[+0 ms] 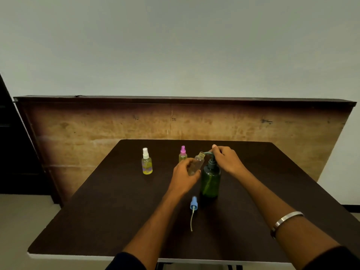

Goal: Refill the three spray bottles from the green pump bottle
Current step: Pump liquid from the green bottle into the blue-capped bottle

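From the head camera, the left hand (186, 173) has its fingers and thumb curled round an uncapped clear spray bottle (197, 163), holding it tilted so that its open neck leans toward the right hand and sits just under the spout of the pump. The right hand (227, 159) rests on top of the pump head (211, 155) of the green pump bottle (210, 181), fingers bent over it and one fingertip raised above the spout; whether the pump is pressed down cannot be told. The green bottle stands upright on the dark table (116, 211), directly below the right hand and just to the right of the left hand, its body close to that hand's thumb side. Nearer the person than both hands, between the two forearms, the blue spray cap (193, 204) lies on its side with its dip tube trailing toward the viewer. Just beyond the left hand, partly hidden by it, stands the pink-capped spray bottle (183, 155). Well off to the left of the left hand stands the white-capped spray bottle (146, 162), holding yellow liquid. A metal bangle (286, 219) circles the right forearm.
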